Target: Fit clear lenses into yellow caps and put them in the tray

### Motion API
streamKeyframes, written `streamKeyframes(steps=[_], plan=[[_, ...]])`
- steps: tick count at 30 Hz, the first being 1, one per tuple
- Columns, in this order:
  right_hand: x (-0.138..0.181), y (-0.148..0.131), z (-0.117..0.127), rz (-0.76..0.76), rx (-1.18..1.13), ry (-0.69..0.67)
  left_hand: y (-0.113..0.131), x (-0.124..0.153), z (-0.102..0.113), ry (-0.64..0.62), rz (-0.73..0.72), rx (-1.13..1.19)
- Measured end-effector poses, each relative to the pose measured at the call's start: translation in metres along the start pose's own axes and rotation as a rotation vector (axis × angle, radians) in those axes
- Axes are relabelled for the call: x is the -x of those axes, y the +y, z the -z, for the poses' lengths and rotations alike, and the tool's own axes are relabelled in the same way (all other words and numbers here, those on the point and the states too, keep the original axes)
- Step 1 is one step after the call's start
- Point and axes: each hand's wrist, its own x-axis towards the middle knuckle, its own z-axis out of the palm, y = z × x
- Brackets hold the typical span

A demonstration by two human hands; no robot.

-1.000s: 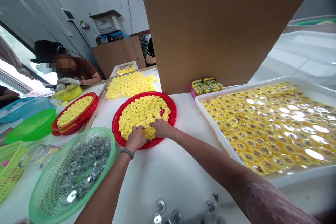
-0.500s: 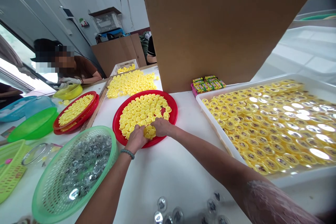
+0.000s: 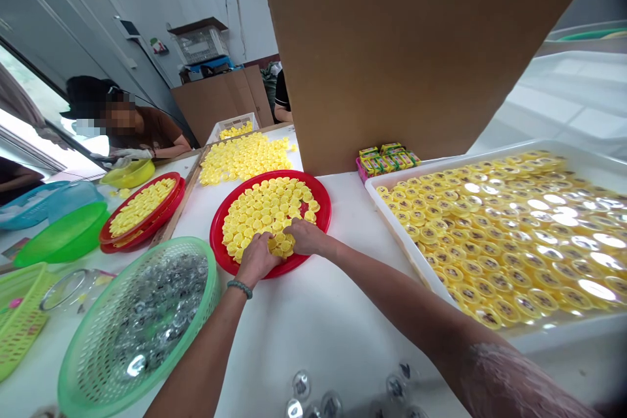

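Both my hands are down in a round red tray (image 3: 321,192) spread with small round yellow pieces (image 3: 262,206). My left hand (image 3: 258,256), with a beaded bracelet on its wrist, rests over the near edge of the pieces with its fingers curled among them. Just to its right, my right hand (image 3: 304,236) has its fingers bent down onto the pieces too. A few yellow pieces lie between the two hands. The fingertips are mostly hidden, so whether either hand pinches a piece does not show clearly.
A green basket (image 3: 73,353) of clear domed pieces stands at left. On the right, a white tray (image 3: 406,241) holds many yellow pieces under clear covers. Loose clear domes (image 3: 332,403) lie in front. A cardboard panel (image 3: 392,65) rises behind. A co-worker (image 3: 151,127) sits far left.
Both hands stay in nearly the same place among the yellow pieces, with only slight finger movement. The co-worker's gloved hands have shifted a little over the yellow bowl.
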Motion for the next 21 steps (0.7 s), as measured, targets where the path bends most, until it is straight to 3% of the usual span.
streamKeyframes(steps=[14, 21], plan=[[0.000, -0.003, 0.000, 0.013, -0.019, 0.053, 0.000, 0.002, 0.006, -0.006, 0.058, 0.012], [0.008, -0.006, 0.027, 0.013, -0.032, 0.093, 0.011, 0.003, 0.034, 0.055, 0.007, 0.019]])
